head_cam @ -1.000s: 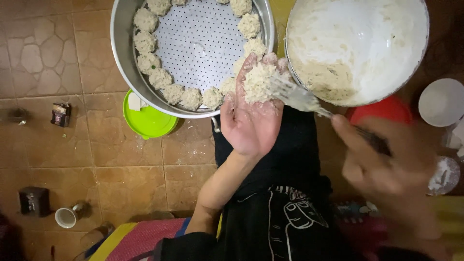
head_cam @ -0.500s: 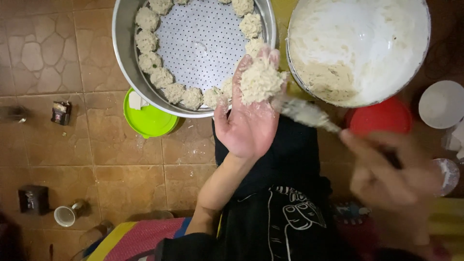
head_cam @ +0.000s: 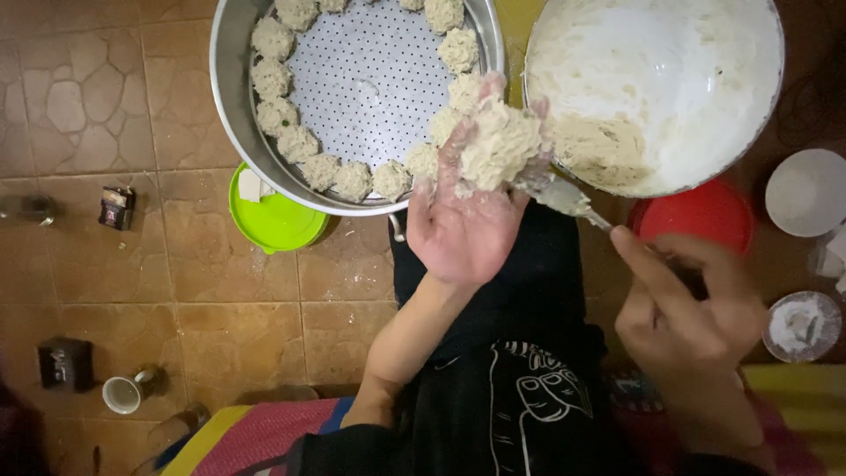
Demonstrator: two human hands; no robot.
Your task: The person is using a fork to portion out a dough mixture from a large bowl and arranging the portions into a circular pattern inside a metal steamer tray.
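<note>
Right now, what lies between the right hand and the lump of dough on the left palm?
In the head view, a dough-smeared spoon spans from the right hand to the dough lump on the left hand.

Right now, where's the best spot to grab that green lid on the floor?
Grip the green lid at its lower-left rim, coming from the open floor side. Its upper-right part is tucked under the steamer tray, so only that curved edge is free; it lies flat on the tiles.
</note>
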